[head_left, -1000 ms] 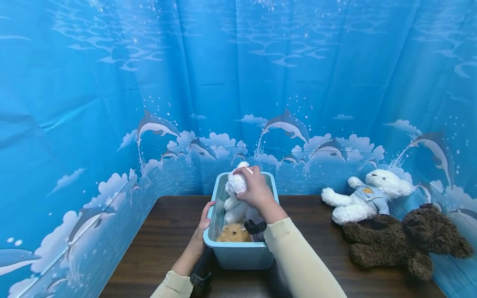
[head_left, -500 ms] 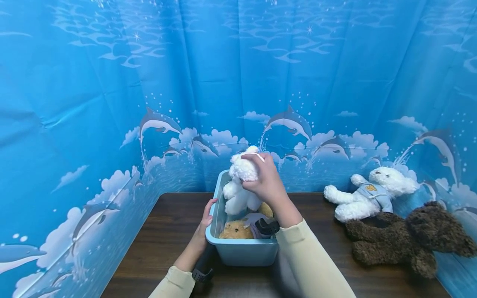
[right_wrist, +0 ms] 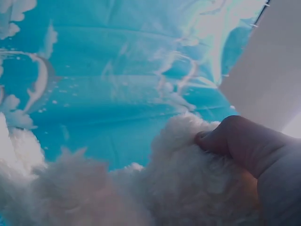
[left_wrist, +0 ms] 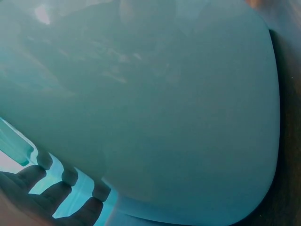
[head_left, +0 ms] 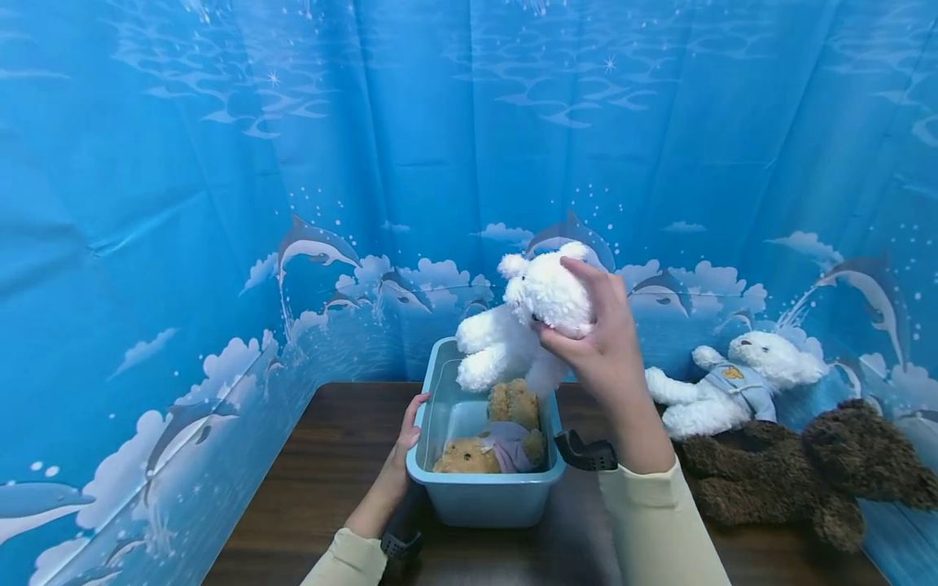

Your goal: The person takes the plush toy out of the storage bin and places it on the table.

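My right hand point(head_left: 607, 346) grips a white teddy bear point(head_left: 551, 291) by the head, above the far right part of a light blue plastic bin point(head_left: 484, 500). The bear's legs hang leftward over the bin. In the right wrist view, the thumb point(right_wrist: 235, 141) presses into white plush point(right_wrist: 183, 179). At the bin's left rim, my left hand point(head_left: 401, 439) holds the edge; several fingertips point(left_wrist: 59, 190) lie against the wall in the left wrist view. Inside the bin lies a tan teddy bear point(head_left: 458, 457) in a lilac top, with another curly tan plush part point(head_left: 513, 403) behind it.
To the right on the dark wooden table point(head_left: 330, 456) lie a white teddy bear point(head_left: 703, 403) in a light blue shirt and a dark brown curly plush point(head_left: 769, 480). A blue dolphin-print curtain point(head_left: 410, 163) encloses the back and sides.
My right hand has lifted the white bear up out of the bin and moved it right, uncovering the tan plush inside. My left hand stays at the left rim.
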A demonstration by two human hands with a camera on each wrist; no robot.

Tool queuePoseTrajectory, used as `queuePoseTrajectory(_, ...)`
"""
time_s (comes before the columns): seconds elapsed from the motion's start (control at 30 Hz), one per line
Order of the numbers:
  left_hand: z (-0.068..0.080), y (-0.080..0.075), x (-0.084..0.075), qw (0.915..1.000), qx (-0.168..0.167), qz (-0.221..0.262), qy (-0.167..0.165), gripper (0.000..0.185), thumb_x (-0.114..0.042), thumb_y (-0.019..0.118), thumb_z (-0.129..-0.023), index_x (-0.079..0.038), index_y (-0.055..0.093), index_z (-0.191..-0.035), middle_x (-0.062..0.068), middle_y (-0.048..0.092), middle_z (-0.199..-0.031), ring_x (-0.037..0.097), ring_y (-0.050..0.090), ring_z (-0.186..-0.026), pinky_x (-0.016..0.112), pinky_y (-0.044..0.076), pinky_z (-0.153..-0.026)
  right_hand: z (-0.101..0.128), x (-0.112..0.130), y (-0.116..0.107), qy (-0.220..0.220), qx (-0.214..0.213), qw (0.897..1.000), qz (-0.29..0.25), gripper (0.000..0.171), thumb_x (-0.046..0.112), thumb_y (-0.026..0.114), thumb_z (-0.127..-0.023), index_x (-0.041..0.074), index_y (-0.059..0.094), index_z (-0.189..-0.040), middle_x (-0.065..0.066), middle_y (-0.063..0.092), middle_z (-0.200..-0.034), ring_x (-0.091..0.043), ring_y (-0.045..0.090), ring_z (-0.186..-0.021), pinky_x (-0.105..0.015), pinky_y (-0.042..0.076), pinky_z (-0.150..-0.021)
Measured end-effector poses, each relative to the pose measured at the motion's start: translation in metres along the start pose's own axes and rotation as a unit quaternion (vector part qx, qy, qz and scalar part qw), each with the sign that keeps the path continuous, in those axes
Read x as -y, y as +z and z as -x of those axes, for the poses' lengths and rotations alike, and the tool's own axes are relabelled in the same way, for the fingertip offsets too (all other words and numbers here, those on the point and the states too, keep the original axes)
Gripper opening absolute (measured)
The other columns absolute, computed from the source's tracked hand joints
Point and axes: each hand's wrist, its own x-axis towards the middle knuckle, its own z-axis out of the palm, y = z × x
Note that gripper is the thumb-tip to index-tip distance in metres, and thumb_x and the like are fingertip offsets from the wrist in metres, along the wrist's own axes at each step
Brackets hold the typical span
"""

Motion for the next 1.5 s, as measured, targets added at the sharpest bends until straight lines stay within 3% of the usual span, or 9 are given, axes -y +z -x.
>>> queuePoseTrajectory(0.2, -0.001, 0.001, 0.003, 1.0, 0.001, 0.003, -0.001, 0.07, -0.044, 0.033, -0.105, -0.023, 0.018, -0.169, 0.018, 0.027, -0.17, 0.047, 0.035, -0.145, 0.066, 0.04, -0.116, 0.008, -0.002, -0.028, -0.023, -0.043, 0.999, -0.016, 0.087, 0.008, 0.09, -0.086, 0.03, 0.049, -0.16, -0.009, 0.051, -0.157, -0.026, 0.054, -0.131, -0.06, 0.055, -0.096)
queuePoseTrajectory(0.4, 0.0, 0.0, 0.005, 0.9999, 0.003, 0.01, 0.005, 0.068, -0.044, 0.031, -0.106, -0.023, 0.018, -0.169, 0.027, 0.021, -0.17, 0.057, 0.029, -0.146, 0.063, 0.042, -0.113, 0.012, -0.003, -0.058, -0.012, -0.07, 0.997, 0.013, 0.089, 0.004, 0.09, -0.085, 0.03, 0.049, -0.16, -0.004, 0.054, -0.156, -0.017, 0.055, -0.127, -0.028, 0.055, -0.092)
queuePoseTrajectory(0.47, -0.001, 0.0, 0.004, 0.9999, 0.002, 0.013, 0.006, 0.068, -0.044, 0.03, -0.105, -0.023, 0.018, -0.169, 0.027, 0.021, -0.17, 0.057, 0.029, -0.146, 0.062, 0.041, -0.113, 0.012, -0.005, -0.067, -0.007, -0.082, 0.996, 0.014, 0.09, 0.002, 0.089, -0.084, 0.029, 0.049, -0.16, -0.004, 0.055, -0.155, -0.017, 0.055, -0.127, -0.022, 0.053, -0.09)
queuePoseTrajectory(0.77, 0.0, 0.001, 0.003, 0.9997, 0.0, 0.022, 0.006, 0.069, -0.042, 0.031, -0.105, -0.019, 0.018, -0.169, 0.029, 0.023, -0.169, 0.055, 0.032, -0.144, 0.06, 0.043, -0.112, 0.017, -0.03, -0.102, 0.096, -0.125, 0.986, 0.048, 0.092, 0.01, 0.091, -0.086, 0.037, 0.046, -0.161, 0.0, 0.052, -0.157, -0.018, 0.05, -0.13, -0.02, 0.051, -0.083)
queuePoseTrajectory(0.8, 0.0, 0.001, 0.003, 0.9998, 0.0, 0.022, 0.005, 0.069, -0.042, 0.031, -0.105, -0.019, 0.017, -0.169, 0.029, 0.022, -0.169, 0.055, 0.032, -0.144, 0.06, 0.043, -0.111, 0.018, -0.034, -0.106, 0.11, -0.124, 0.985, 0.056, 0.092, 0.012, 0.091, -0.086, 0.038, 0.045, -0.161, 0.0, 0.051, -0.158, -0.018, 0.049, -0.131, -0.021, 0.053, -0.084)
queuePoseTrajectory(0.9, 0.0, 0.001, 0.003, 0.9999, -0.003, 0.014, 0.004, 0.069, -0.042, 0.03, -0.105, -0.019, 0.017, -0.169, 0.028, 0.022, -0.169, 0.055, 0.031, -0.144, 0.058, 0.042, -0.111, 0.021, -0.046, -0.117, 0.154, -0.13, 0.977, 0.065, 0.092, 0.015, 0.09, -0.088, 0.041, 0.042, -0.162, -0.001, 0.049, -0.161, -0.021, 0.048, -0.134, -0.039, 0.061, -0.093)
queuePoseTrajectory(1.03, -0.001, 0.0, 0.002, 1.0, -0.001, 0.008, 0.003, 0.068, -0.043, 0.03, -0.105, -0.02, 0.017, -0.168, 0.027, 0.021, -0.17, 0.054, 0.031, -0.145, 0.057, 0.041, -0.112, 0.027, -0.067, -0.125, 0.211, -0.147, 0.965, 0.051, 0.09, 0.019, 0.089, -0.091, 0.043, 0.04, -0.163, 0.0, 0.045, -0.166, -0.023, 0.046, -0.14, -0.068, 0.052, -0.109)
queuePoseTrajectory(1.2, -0.003, -0.003, 0.001, 0.9997, 0.011, 0.02, 0.004, 0.069, -0.044, 0.031, -0.105, -0.022, 0.017, -0.169, 0.027, 0.021, -0.17, 0.053, 0.031, -0.145, 0.061, 0.042, -0.112, 0.035, -0.103, -0.122, 0.254, -0.143, 0.956, 0.033, 0.089, 0.025, 0.088, -0.092, 0.043, 0.039, -0.164, -0.002, 0.043, -0.169, -0.027, 0.044, -0.146, -0.069, 0.047, -0.115)
queuePoseTrajectory(1.5, 0.0, -0.001, 0.002, 0.9999, 0.007, 0.013, 0.0, 0.071, -0.046, 0.03, -0.106, -0.021, 0.015, -0.17, 0.025, 0.018, -0.173, 0.057, 0.027, -0.149, 0.064, 0.04, -0.115, 0.05, -0.162, -0.095, 0.25, -0.095, 0.963, 0.041, 0.091, 0.029, 0.089, -0.092, 0.028, 0.039, -0.168, -0.013, 0.042, -0.171, -0.043, 0.043, -0.152, -0.075, 0.043, -0.115)
